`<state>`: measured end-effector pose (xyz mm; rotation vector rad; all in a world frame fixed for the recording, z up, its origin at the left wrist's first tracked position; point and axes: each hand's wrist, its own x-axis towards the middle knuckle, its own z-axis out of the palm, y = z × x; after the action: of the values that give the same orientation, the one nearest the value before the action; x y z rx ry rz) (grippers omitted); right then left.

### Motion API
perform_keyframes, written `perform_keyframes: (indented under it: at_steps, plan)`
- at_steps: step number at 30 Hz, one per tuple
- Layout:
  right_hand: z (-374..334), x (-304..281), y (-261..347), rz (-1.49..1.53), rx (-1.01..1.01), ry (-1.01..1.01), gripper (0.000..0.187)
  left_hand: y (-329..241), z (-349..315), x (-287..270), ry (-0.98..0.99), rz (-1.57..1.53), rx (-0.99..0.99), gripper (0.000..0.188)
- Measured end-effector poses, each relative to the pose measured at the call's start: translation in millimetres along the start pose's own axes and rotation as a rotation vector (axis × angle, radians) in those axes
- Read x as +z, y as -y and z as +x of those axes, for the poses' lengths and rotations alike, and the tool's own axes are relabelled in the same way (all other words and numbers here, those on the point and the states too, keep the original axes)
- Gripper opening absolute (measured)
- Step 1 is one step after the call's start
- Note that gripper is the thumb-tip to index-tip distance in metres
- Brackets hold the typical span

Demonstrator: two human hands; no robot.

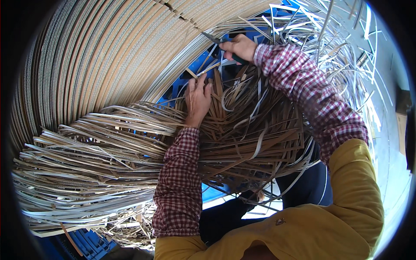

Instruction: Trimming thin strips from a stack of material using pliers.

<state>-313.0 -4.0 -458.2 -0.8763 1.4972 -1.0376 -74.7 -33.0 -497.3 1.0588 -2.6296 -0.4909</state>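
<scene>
My right hand (240, 47) is closed round the dark green handle of a knife (212, 38). Its pointed grey blade reaches up and left to the edge of a tall stack of cardboard sheets (125, 52). Below and left of it, my left hand (198, 97) rests with fingers stretched and slightly apart. Its fingertips are by a short tan strip (192, 73) at the foot of the stack. Between and below my hands lies a tangled heap of thin cardboard strips (242, 143), brown and whitish.
More long strips (95, 156) spread in layers across the left, beside the stack. Parts of a blue plastic pallet (173, 89) show beneath the stack. Loose pale strips (342, 56) curl at the upper right. A blue slatted pallet (84, 242) stands at the lower left.
</scene>
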Motion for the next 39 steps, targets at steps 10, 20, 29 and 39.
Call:
perform_keyframes:
  at_steps: [10,20,29,39]
  plan:
    - [-99,-10,2,-0.768,0.045,0.742,0.030,-9,17,-9,-0.073,-0.051,0.301,0.030]
    - [-12,-11,3,-0.544,-0.049,-0.009,0.045,-3,4,7,0.053,-0.003,0.174,0.024]
    - [6,3,-17,-0.420,-0.114,-0.109,0.046,0,5,8,0.042,-0.067,0.148,0.024]
    - [-68,1,-35,-0.583,-0.059,0.236,0.044,-17,16,-12,-0.309,-0.170,0.251,0.030]
